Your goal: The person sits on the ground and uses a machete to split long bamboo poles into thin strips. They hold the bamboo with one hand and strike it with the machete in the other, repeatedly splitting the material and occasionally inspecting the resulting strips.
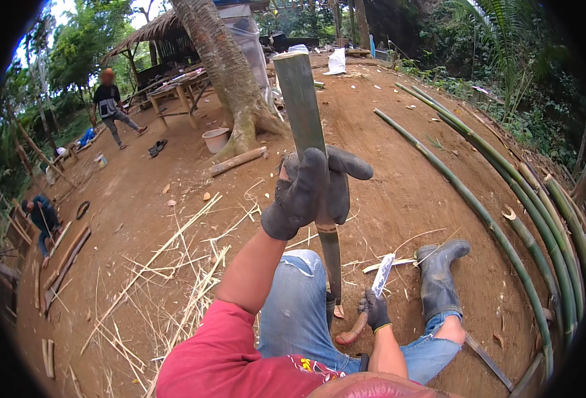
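The bamboo piece (298, 96) is held upright beside the bent left knee (298, 273), its middle wrapped by the gloved left hand (304, 189), seemingly for steadiness, while the knife (384, 273) is gripped low by its curved handle (352, 333) in the right hand (376, 310), blade apparently angled clear.

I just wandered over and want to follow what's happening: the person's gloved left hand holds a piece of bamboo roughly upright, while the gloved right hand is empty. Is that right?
Not quite: the right hand isn't empty. The head view shows it gripping a knife. The gloved left hand does hold the piece of bamboo roughly upright.
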`<action>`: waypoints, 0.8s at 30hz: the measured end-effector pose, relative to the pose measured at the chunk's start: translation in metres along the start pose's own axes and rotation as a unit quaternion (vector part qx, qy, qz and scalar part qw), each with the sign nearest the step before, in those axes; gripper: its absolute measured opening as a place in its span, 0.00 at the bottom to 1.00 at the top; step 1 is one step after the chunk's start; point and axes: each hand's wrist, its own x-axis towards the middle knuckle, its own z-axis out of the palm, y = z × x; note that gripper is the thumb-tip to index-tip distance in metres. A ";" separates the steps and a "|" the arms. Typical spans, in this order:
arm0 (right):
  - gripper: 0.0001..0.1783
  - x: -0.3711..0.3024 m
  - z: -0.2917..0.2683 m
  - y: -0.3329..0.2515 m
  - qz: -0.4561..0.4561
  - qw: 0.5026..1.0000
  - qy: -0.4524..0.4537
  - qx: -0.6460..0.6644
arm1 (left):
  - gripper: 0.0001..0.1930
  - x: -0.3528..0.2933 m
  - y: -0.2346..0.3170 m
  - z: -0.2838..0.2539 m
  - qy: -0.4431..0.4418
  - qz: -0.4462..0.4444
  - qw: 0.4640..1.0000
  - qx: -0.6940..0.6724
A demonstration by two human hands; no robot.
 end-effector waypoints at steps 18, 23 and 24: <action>0.19 -0.162 0.221 -0.366 -0.423 0.879 -0.087 -0.201 | 0.33 -0.011 -0.095 0.054 0.091 -0.183 0.979 -0.026; 0.18 -0.158 0.217 -0.372 -0.417 0.880 -0.087 -0.210 | 0.31 -0.016 -0.105 0.062 0.061 -0.190 0.980 -0.027; 0.18 -0.156 0.215 -0.372 -0.419 0.879 -0.083 -0.214 | 0.31 -0.016 -0.105 0.063 0.061 -0.191 0.979 -0.026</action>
